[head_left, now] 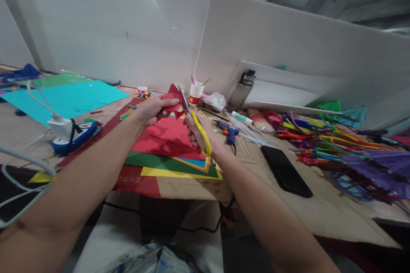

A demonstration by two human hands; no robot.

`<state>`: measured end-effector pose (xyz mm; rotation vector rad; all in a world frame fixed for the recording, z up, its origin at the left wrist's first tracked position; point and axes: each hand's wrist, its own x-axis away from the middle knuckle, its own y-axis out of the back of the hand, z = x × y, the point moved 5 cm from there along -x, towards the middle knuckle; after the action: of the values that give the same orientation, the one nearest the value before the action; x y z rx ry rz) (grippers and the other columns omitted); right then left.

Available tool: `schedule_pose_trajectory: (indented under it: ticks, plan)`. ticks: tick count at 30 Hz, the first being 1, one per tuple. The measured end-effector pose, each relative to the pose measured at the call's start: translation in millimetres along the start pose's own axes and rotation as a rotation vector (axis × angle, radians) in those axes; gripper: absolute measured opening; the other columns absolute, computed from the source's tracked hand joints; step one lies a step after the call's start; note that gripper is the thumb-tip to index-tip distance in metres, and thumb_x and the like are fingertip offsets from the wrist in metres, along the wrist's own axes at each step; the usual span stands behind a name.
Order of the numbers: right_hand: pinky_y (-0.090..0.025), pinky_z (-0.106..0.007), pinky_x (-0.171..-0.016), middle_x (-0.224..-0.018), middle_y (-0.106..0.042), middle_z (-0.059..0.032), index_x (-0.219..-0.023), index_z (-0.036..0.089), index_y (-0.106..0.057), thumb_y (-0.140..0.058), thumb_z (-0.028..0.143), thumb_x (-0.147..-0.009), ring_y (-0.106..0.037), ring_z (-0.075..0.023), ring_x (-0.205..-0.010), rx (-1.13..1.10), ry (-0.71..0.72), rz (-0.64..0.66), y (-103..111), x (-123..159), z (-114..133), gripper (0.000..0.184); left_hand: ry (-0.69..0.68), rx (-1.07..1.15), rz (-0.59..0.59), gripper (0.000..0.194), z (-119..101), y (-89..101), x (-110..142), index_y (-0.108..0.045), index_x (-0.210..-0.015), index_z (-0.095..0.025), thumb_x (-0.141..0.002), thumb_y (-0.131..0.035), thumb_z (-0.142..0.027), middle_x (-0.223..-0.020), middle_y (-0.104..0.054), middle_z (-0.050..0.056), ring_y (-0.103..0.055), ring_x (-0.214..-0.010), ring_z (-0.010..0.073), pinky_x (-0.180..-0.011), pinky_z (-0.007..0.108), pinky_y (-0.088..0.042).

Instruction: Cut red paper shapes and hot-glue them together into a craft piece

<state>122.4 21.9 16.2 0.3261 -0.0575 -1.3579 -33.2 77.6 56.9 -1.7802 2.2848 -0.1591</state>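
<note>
My left hand (pixel 154 110) is closed on a small piece of red paper (pixel 174 94), pinched between thumb and fingers. In my right hand (pixel 196 131) is a pair of scissors with yellow handles (pixel 205 135); the fingers wrap the handles and the blades point up and away. The blades lie against the right side of the red paper; whether they are open I cannot tell. Beneath both hands is a stack of coloured sheets, with a red sheet (pixel 156 138) on top and a green sheet (pixel 137 160) and a yellow sheet (pixel 179 172) showing at the near edge.
A paper cup (pixel 196 94) holding pens stands behind the hands. To the right are a blue glue gun (pixel 230 133), a glue stick (pixel 241 117), a black phone (pixel 285 170) and many pipe cleaners (pixel 320 136). Leftward lie a turquoise sheet (pixel 70 100) and a power strip (pixel 75 136).
</note>
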Motion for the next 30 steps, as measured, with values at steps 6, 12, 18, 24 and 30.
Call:
schedule_pose_trajectory:
  ticks: [6, 12, 18, 24, 30]
  plan:
    - [-0.037, -0.020, -0.041, -0.069, -0.051, 0.0017, -0.096, 0.024, -0.050, -0.050, 0.076, -0.088, -0.047, -0.0105, -0.050, -0.010, -0.008, 0.002, 0, -1, -1, 0.052, -0.087, 0.036, -0.136, 0.024, 6, 2.2, -4, -0.065, -0.068, -0.014, -0.069, -0.086, -0.025, -0.059, -0.062, 0.001, -0.046, -0.042, 0.0043, -0.034, 0.013, -0.029]
    - [-0.040, -0.021, -0.052, -0.078, -0.054, -0.0016, -0.089, 0.023, -0.051, -0.044, 0.069, -0.094, -0.050, -0.0132, -0.067, 0.146, 0.221, -0.022, 5, -9, -1, 0.047, -0.055, -0.006, -0.033, 0.026, 11, -3.3, -6, -0.066, -0.069, -0.012, -0.064, -0.089, -0.024, -0.060, -0.062, 0.001, -0.046, -0.043, 0.0045, -0.035, 0.015, -0.030]
    - [-0.042, -0.022, -0.055, -0.079, -0.054, -0.0006, -0.094, 0.024, -0.051, -0.040, 0.069, -0.096, -0.051, -0.0129, -0.067, 0.118, 0.219, -0.011, 4, -7, -3, 0.047, -0.039, -0.011, -0.026, 0.025, 6, -5.5, -2, -0.065, -0.067, -0.012, -0.065, -0.088, -0.021, -0.059, -0.061, 0.001, -0.044, -0.042, 0.0037, -0.034, 0.014, -0.026]
    - [-0.039, -0.022, -0.048, -0.071, -0.048, 0.0025, -0.094, 0.024, -0.048, -0.043, 0.076, -0.091, -0.048, -0.0114, -0.057, 0.047, 0.102, 0.034, 3, -4, -3, 0.052, -0.010, -0.016, -0.018, 0.027, 3, -1.5, -1, -0.063, -0.064, -0.012, -0.063, -0.089, -0.018, -0.055, -0.056, 0.000, -0.040, -0.042, 0.0031, -0.034, 0.014, -0.024]
    - [-0.044, -0.025, -0.059, -0.079, -0.052, 0.0002, -0.093, 0.023, -0.048, -0.044, 0.072, -0.093, -0.048, -0.0125, -0.066, 0.162, 0.225, 0.038, 5, -6, 4, 0.049, -0.034, -0.056, -0.002, 0.025, 6, 0.7, -3, -0.069, -0.074, -0.010, -0.063, -0.089, -0.022, -0.063, -0.064, 0.003, -0.046, -0.046, 0.0047, -0.036, 0.015, -0.024]
